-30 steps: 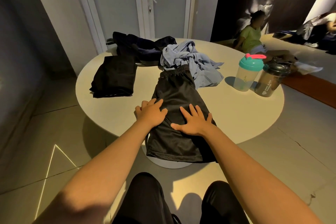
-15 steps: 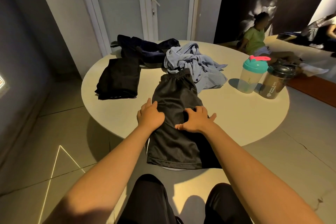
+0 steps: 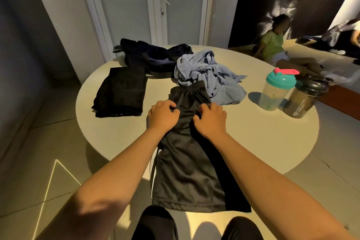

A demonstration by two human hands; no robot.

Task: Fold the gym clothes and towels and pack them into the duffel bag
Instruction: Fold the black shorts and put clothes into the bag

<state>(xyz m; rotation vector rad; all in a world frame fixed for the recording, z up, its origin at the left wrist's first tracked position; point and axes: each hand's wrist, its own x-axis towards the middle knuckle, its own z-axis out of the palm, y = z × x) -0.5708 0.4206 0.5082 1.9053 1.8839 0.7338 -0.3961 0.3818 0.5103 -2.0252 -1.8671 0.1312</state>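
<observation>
Clutching black shorts (image 3: 188,165) below the waistband with left hand (image 3: 162,117) and right hand (image 3: 211,121), curled in, apparently pinching fabric. Spread lengthwise across the bench (image 3: 253,138), overhanging its near edge.

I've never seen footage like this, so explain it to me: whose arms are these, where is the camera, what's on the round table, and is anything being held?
No machine here: these are a person's two bare arms, filmed by a camera worn on their head, looking forward and down, so the arms reach in from the bottom. On the round table lie black shorts, their lower end hanging over the near edge. The left hand and right hand each curl their fingers into the fabric just below the waistband. Behind lie a folded black garment, dark navy clothes and a crumpled light blue garment. To the right stand a teal-lidded shaker bottle and a dark shaker bottle. No duffel bag is in view.
</observation>
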